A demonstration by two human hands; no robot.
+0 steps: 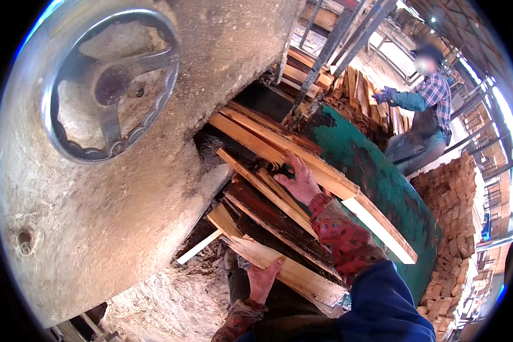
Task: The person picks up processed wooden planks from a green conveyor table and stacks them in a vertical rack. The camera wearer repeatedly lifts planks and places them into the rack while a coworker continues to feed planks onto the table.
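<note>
My left hand (pixel 263 280) grips a pale wooden slab (pixel 293 273) at the front, the thumb lying over its upper edge. Farther up, my right hand (pixel 299 181) reaches across the stack with fingers apart, its fingertips against the side of a long sawn board (pixel 262 145). Between the two hands lie narrow wooden strips (pixel 268 191) and a dark, bark-covered slab (pixel 279 222). A white-faced board (pixel 380 228) sticks out toward the near right. The slab's lower side and the fingers under it are hidden.
A big dusty machine housing (pixel 154 216) with a metal handwheel (pixel 111 85) fills the left. Beyond the boards curves a worn green metal panel (pixel 376 165). A co-worker in a plaid shirt (pixel 436 94) handles wood at the back right, near stacked wood pieces (pixel 447 211). Sawdust (pixel 159 302) covers the ground.
</note>
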